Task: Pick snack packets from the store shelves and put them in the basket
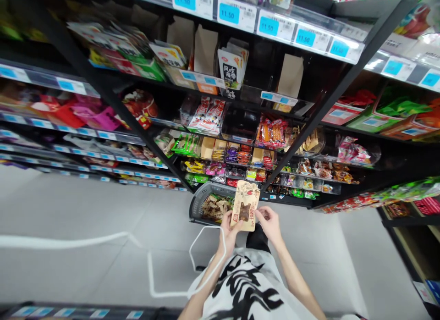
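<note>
A tan snack packet (pixel 248 195) with a small see-through window and red lettering is held upright in front of me. My left hand (pixel 228 229) is closed around its lower left edge, thumb across the front. At the lower right edge, the fingers of my right hand (pixel 270 224) are pinched against the packet. Beyond the packet, a grey plastic basket (pixel 195 205) on the floor contains many small tan and green packets (pixel 215 206). The held packet covers the basket's right part.
Black shelving (pixel 309 123) stands ahead, filled with snack bags and small bins, with blue-and-white price tags (pixel 229 13) along its edges. Across the left side and my left forearm runs a white cable (pixel 68 242). Another shelf edge (pixel 79 311) lies along the bottom left.
</note>
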The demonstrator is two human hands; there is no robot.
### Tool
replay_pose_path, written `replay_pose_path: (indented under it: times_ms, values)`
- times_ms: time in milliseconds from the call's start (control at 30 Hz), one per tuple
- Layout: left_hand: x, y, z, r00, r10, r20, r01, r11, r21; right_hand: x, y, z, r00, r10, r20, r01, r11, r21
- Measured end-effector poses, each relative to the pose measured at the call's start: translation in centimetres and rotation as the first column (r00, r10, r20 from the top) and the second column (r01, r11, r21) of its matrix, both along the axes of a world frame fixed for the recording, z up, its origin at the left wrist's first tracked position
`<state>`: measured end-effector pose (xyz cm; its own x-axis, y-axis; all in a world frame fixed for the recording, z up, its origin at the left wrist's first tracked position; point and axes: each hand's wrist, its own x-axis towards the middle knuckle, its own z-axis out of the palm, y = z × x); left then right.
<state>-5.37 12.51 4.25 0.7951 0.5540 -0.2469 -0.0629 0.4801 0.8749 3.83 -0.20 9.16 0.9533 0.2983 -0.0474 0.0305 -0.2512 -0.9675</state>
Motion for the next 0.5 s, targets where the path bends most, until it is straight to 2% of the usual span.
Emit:
replay_pose_path:
  times_ms: [67, 133, 300, 500]
  values:
    - [0.04, 0.0, 0.22, 1.0, -0.001, -0.012, 0.001, 1.0, -0.018, -0.12, -0.05, -0.24, 0.994, 0.095, -0.047, -0.093, 0.995, 0.033]
    - [0.12, 0.08, 0.43, 1.0, 0.006, -0.03, -0.007, 0.999, -0.042, -0.41, -0.02, -0.39, 0.992, 0.114, -0.057, -0.11, 0.992, 0.066]
    - [0.22, 0.37, 0.45, 1.0, 0.019, -0.021, -0.02, 0.999, -0.035, -0.67, -0.14, -0.23, 0.998, 0.069, 0.003, -0.069, 0.997, 0.035]
    - [0.01, 0.54, 0.41, 0.997, -0.04, -0.06, 0.044, 0.997, 0.062, -0.2, -0.36, -0.82, 0.997, 0.015, -0.073, -0.011, 0.998, 0.055]
